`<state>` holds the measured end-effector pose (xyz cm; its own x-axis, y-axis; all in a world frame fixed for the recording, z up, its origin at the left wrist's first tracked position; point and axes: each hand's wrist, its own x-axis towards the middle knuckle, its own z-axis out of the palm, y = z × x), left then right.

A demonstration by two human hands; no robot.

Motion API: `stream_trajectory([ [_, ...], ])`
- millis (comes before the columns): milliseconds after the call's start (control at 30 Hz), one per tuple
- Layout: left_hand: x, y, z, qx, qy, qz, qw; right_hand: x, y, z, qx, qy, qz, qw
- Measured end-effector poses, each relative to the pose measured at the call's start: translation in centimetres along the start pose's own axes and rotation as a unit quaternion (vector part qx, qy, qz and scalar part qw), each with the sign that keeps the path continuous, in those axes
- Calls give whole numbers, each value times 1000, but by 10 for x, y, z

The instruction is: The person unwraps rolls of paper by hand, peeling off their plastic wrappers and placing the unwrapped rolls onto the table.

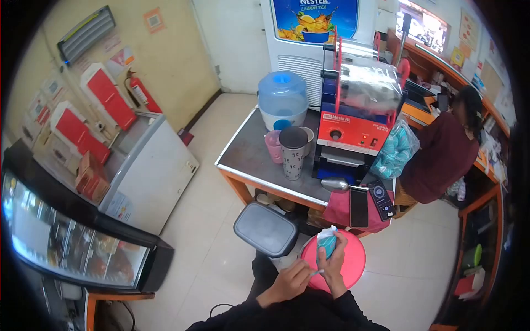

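Observation:
My right hand [333,263] is closed around a small teal-and-white packet [327,244], held upright with its white end at the top. My left hand [291,282] is beside it, fingers pinched on a thin teal strip [316,272] just below the packet. Whether the strip is joined to the packet cannot be made out. Both hands are over or near a round pink stool top [351,265]. Above them, at the table's front edge, a dark phone [359,208] and a black remote-like device [381,199] lie on a pink cloth [337,212].
A red cup sealer [353,129] stands on the table [243,144], with patterned tumblers [293,157], a blue-lidded container [282,99] and a bag of teal items [396,149] around it. A grey-lidded bin [266,227] is below. A person [441,154] sits at the right.

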<state>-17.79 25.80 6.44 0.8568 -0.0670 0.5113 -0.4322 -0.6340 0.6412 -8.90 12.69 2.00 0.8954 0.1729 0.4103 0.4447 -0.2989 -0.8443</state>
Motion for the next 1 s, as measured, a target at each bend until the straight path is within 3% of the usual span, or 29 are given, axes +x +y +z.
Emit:
stream_trajectory([
  [100,14,-26,-31,-67,61,-18,996,12,-6,19,-3,-58,9,998],
  [167,14,-43,-47,-134,95,-132,977,17,-15,32,33,-102,-3,994],
  [267,9,-63,-69,-174,98,-258,945,14,-29,56,114,-120,74,983],
  [333,-5,-75,-67,-241,161,-272,918,13,-43,67,162,-106,91,977],
  [433,-16,-86,-65,-307,203,-295,882,-3,-20,64,98,-212,82,969],
  [533,-28,-92,-56,-379,216,-332,836,-27,-15,71,279,-169,232,916],
  [633,-68,-112,-37,-429,238,-345,800,-39,-24,69,413,-129,316,844],
  [733,-117,-158,-8,-316,215,-461,801,-50,-25,57,405,-167,383,813],
  [833,-156,-220,19,-220,166,-534,800,-79,5,58,300,-210,295,883],
  [933,-169,-280,46,-170,142,-602,767,-99,16,55,206,-230,287,907],
  [1000,-171,-324,64,-130,137,-621,761,-93,-3,51,218,-215,347,887],
])
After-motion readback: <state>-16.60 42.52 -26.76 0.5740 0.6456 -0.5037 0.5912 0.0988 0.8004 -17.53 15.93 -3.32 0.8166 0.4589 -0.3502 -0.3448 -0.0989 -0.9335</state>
